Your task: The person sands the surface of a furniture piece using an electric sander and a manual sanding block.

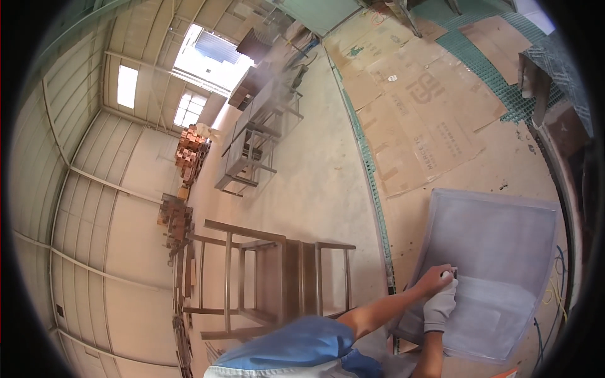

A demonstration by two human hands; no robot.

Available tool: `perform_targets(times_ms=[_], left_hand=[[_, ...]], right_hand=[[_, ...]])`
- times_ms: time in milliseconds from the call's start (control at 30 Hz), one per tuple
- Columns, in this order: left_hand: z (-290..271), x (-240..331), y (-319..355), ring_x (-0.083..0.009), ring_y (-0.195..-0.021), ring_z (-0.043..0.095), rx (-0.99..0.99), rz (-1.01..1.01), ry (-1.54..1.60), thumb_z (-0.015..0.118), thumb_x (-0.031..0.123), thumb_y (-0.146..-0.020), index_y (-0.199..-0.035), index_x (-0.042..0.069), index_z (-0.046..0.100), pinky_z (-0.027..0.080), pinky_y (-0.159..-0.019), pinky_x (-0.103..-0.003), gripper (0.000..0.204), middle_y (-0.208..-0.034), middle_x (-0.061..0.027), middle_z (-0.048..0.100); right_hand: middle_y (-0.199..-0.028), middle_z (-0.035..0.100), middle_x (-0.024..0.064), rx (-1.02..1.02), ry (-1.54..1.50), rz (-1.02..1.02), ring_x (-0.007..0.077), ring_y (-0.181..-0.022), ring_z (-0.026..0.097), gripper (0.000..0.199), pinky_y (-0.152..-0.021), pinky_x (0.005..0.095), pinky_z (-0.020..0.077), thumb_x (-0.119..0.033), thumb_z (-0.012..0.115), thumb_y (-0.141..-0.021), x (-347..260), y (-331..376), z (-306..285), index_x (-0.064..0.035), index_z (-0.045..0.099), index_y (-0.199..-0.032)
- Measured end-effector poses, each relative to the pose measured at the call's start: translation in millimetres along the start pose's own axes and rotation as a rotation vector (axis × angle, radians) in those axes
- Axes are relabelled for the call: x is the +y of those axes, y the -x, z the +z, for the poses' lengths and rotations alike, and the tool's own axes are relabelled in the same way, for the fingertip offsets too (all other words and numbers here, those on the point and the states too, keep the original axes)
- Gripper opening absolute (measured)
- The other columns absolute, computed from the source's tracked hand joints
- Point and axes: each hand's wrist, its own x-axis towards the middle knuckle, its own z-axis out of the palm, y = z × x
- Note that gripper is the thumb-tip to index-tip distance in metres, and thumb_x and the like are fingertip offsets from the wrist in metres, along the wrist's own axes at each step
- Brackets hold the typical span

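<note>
Above the left part of the grey panel (504, 246), the bare left hand (433, 280) and gloved right hand (439, 311) meet, fingers curled; whether they clamp anything I cannot tell. Beyond the panel, flattened cardboard (403, 142) bears dark printed lettering; left of the panel sits brown furniture (290, 274).

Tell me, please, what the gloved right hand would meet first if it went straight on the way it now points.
The gloved right hand would probably meet the bare left hand first, though depth between them is unclear; beyond lies the grey work surface.
</note>
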Motion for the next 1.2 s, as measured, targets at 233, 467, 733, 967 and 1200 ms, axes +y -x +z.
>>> perform_targets(times_ms=[233,467,733,967,1200], left_hand=[[95,52,-36,-0.0255,-0.102,0.067,-0.076,0.006,0.044,0.071,0.02,-0.088,-0.106,0.007,0.064,0.051,-0.096,-0.039,0.023,-0.104,-0.0107,0.071],[232,156,-95,-0.0238,-0.092,0.067,-0.335,0.06,0.034,0.067,0.022,-0.1,-0.108,0.004,0.066,0.053,-0.089,-0.037,0.02,-0.102,-0.0121,0.073],[205,125,-63,-0.018,-0.109,0.064,-0.253,0.062,-0.022,0.049,0.027,-0.111,-0.109,-0.001,0.066,0.048,-0.103,-0.036,0.033,-0.114,-0.0117,0.073],[240,175,-115,-0.0124,-0.095,0.056,-0.306,0.044,-0.095,0.05,0.028,-0.111,-0.108,-0.001,0.065,0.046,-0.091,-0.029,0.032,-0.108,-0.0048,0.07],[238,169,-112,-0.0108,-0.091,0.053,-0.262,0.047,-0.03,0.048,0.031,-0.111,-0.107,0.0,0.065,0.045,-0.086,-0.028,0.035,-0.099,-0.001,0.063]], right_hand=[[-0.12,0.068,0.0108,0.03,-0.63,0.473,0.0174,-0.104,0.066,0.034,-0.094,0.0381,0.0535,-0.03,0.052,-0.109,72,-63,-56,-0.0033,0.067,-0.123],[-0.121,0.063,0.0194,0.292,0.113,0.268,0.0399,-0.106,0.068,0.039,-0.086,0.047,0.0592,-0.026,0.059,-0.1,117,-67,-232,-0.0139,0.052,-0.136],[-0.097,0.061,0.0079,0.33,0.487,0.102,0.0201,-0.076,0.061,0.024,-0.054,0.0357,0.0549,-0.015,0.064,-0.086,95,-48,-222,-0.0019,0.066,-0.105],[-0.086,0.056,0.0023,0.39,0.708,0.053,0.012,-0.075,0.058,0.017,-0.049,0.0232,0.0489,-0.016,0.066,-0.083,113,-92,-266,-0.0063,0.067,-0.096],[-0.085,0.049,0.0,0.497,0.751,0.083,0.008,-0.07,0.053,0.019,-0.041,0.0241,0.0432,-0.02,0.064,-0.083,111,-92,-247,-0.0083,0.064,-0.097]])
